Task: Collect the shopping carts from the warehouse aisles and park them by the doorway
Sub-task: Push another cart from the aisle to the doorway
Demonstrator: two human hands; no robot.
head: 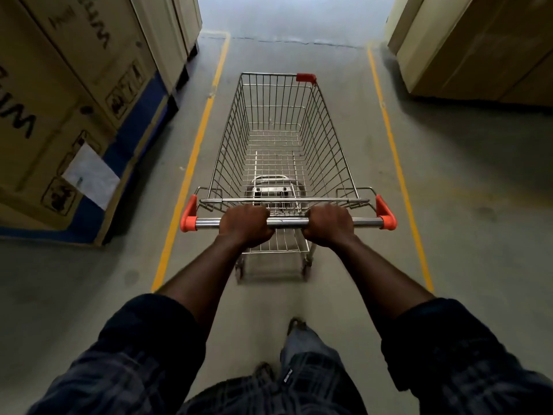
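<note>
While the wire shopping cart [281,139] stands on the grey concrete floor [466,211] between two yellow painted lines [191,163], both hands wrap its chrome handlebar [287,222]. Fingers of the left hand [245,224] curl round the bar left of centre; the right hand [328,224] grips it right of centre, with bare bar between them. Orange end caps [189,215] close the bar's ends. Dark plaid sleeves [134,354] cover the upper arms. Printed cardboard boxes [68,94] stack at left, and plain cartons [484,46] at right.
</note>
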